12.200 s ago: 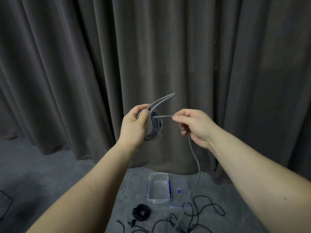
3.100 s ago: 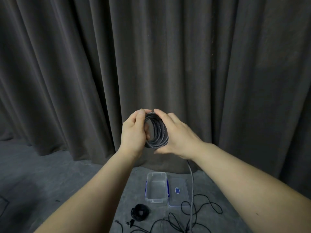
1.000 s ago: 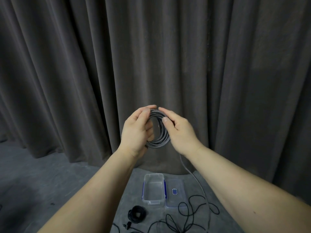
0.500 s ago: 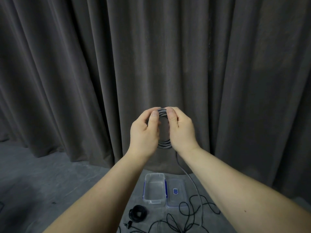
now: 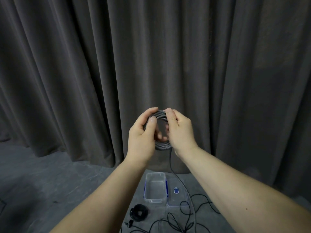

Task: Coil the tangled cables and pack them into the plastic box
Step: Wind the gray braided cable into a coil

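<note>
Now both hands hold up the grey cable coil (image 5: pixel 162 144); left hand (image 5: pixel 141 138) and right hand (image 5: pixel 181 133) fingers curl round it; its tail hangs down past the clear plastic box (image 5: pixel 155 187) on the floor.

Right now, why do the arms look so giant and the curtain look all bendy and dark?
In the head view, the wide-angle lens swells the near forearms at the bottom and bows the curtain folds near the edges; the light is dim and soft, with no glare; the left hand and right hand on the grey cable coil look slightly soft, as does the plastic box below.
</note>
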The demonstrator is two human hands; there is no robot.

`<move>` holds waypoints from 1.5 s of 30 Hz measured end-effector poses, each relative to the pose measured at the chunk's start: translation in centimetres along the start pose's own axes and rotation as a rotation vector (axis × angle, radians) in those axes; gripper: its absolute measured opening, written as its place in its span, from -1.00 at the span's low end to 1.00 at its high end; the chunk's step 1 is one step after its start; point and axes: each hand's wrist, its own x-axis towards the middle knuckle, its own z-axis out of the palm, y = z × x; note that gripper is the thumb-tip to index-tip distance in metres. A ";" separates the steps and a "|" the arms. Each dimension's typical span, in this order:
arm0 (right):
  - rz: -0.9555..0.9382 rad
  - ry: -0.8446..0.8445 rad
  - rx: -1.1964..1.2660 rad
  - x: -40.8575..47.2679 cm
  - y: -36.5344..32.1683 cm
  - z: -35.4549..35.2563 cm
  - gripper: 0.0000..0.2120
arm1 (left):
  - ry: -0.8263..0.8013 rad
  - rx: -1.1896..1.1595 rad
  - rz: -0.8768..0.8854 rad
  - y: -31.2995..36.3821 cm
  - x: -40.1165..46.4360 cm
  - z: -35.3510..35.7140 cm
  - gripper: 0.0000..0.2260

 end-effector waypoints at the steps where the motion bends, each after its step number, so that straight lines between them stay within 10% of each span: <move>1: 0.000 0.002 0.009 0.1 0.1 0.0 -0.68 | -0.012 -0.060 -0.043 0.0 0.2 0.0 -0.75; 7: 0.081 -0.068 0.043 0.1 -0.4 0.2 -0.69 | 0.069 -0.100 -0.073 0.2 0.9 0.2 -0.80; 12: 0.411 -0.496 0.086 -0.6 -0.8 -1.4 -0.71 | 0.275 -0.019 0.016 -0.7 3.2 -2.0 -0.85; 17: 0.429 -0.595 -0.369 -1.6 1.2 -4.4 -0.67 | 0.528 0.003 0.049 0.2 6.1 -5.7 -0.81; 21: 0.053 -0.553 -0.919 -0.3 1.1 -6.2 -0.91 | 0.634 0.121 0.043 -0.3 7.0 -8.3 -0.82; 24: -0.300 -0.764 -1.223 -0.2 -1.0 -5.0 -0.84 | 0.532 0.301 0.105 -0.6 6.1 -7.6 -0.83; 28: -0.567 -0.799 -0.967 -0.3 -4.3 -2.0 -0.84 | 0.264 0.476 0.139 -1.4 4.4 -5.3 -0.83; 45: -0.129 -0.286 -0.425 1.1 -2.0 -1.3 -0.76 | -0.183 0.089 -0.092 -0.5 1.7 -2.9 -0.89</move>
